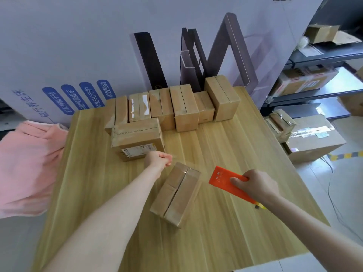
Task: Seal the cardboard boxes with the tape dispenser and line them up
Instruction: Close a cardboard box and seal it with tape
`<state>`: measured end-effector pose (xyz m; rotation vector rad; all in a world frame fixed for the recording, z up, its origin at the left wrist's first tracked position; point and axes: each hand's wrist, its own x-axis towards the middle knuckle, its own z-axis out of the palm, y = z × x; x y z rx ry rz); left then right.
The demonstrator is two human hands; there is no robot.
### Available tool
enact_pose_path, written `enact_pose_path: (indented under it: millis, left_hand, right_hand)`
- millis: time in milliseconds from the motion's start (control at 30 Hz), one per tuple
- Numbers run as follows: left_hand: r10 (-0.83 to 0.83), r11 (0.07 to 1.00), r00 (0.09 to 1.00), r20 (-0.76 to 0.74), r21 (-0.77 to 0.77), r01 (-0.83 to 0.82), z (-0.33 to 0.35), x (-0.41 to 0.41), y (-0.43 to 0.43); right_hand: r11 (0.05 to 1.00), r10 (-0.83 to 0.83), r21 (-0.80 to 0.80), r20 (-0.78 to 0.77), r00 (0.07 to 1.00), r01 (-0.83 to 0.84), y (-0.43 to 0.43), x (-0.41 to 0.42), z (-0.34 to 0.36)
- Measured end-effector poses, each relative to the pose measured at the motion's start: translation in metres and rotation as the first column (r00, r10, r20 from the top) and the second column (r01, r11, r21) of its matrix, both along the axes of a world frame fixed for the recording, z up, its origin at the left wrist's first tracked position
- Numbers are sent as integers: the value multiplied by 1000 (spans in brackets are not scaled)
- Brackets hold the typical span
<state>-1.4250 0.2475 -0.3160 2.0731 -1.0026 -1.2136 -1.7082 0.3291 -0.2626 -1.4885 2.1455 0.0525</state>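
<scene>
A small cardboard box (176, 193) lies at an angle in the middle of the wooden table (225, 222), its top seam showing. My right hand (255, 186) grips an orange tape dispenser (222, 178) just right of the box's far end. My left hand (159, 160) hovers beyond the box's far left corner with its fingers pinched together. A faint strip of clear tape seems to run from them to the dispenser. A larger box with a white label (137, 139) sits behind my left hand. Several boxes (184, 108) stand in a row at the table's back edge.
A big white printed carton (68, 55) stands like a wall behind the table. Pink cloth (25, 163) lies off the left edge. Metal shelves (324, 61) and cardboard boxes on the floor (314, 138) fill the right side.
</scene>
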Motion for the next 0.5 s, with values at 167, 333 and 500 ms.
enact_pose_path:
  millis: [167,333,500]
  left_hand:
    - [26,999,999,36,33,-27,-28,-11,4]
    - [48,998,998,47,34,-50,-41,-25,15]
    - [90,995,991,96,40,-94,-36,-21,25]
  right_hand:
    - [999,13,48,-12,1000,-13,-11,16,-18]
    - [997,67,40,-89,994,-63,-23,31,-25]
    - [994,105,10,-137,985,-105,-30,32,-25]
